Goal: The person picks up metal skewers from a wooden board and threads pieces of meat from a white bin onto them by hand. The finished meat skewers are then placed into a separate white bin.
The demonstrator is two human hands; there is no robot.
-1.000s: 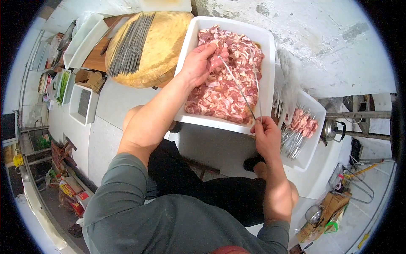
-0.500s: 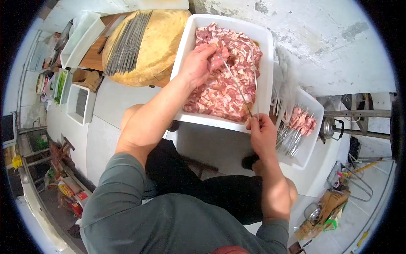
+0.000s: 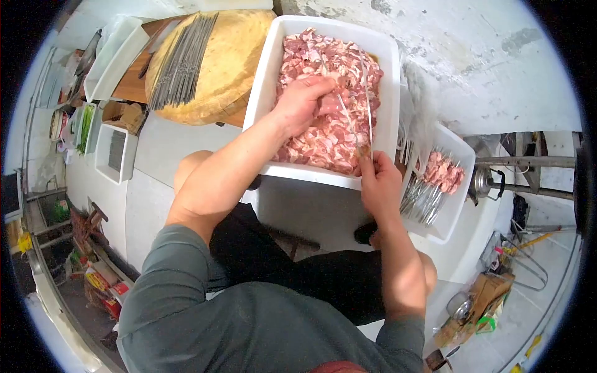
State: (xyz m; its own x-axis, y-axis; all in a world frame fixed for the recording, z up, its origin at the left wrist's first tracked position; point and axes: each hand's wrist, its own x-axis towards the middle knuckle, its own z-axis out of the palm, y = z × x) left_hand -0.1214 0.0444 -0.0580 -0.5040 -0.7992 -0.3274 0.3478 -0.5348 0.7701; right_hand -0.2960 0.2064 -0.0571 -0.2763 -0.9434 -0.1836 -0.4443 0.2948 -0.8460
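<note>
A large white tub point(image 3: 258, 99) holds a heap of cut raw meat point(image 3: 323, 146). Over the meat, my left hand point(image 3: 301, 105) is closed, thumb and fingers pinching a piece of meat around the upper part of a thin metal skewer point(image 3: 346, 110). My right hand point(image 3: 380, 186) is at the tub's near right corner, its fingers closed on the lower end of that skewer. A second metal skewer point(image 3: 369, 102) runs up from the same hand across the meat. The fingertips of my left hand are partly hidden.
Bare metal skewers point(image 3: 183, 62) lie on a round wooden chopping block point(image 3: 233, 56) at the left. On the right, a white tray point(image 3: 457, 214) holds loaded meat skewers point(image 3: 443, 174), with a metal kettle point(image 3: 482, 180) beside it. A small white bin point(image 3: 127, 168) stands lower left.
My left hand has moved down along the skewer, nearer to my right hand. The right hand has risen slightly, still gripping the skewers.
</note>
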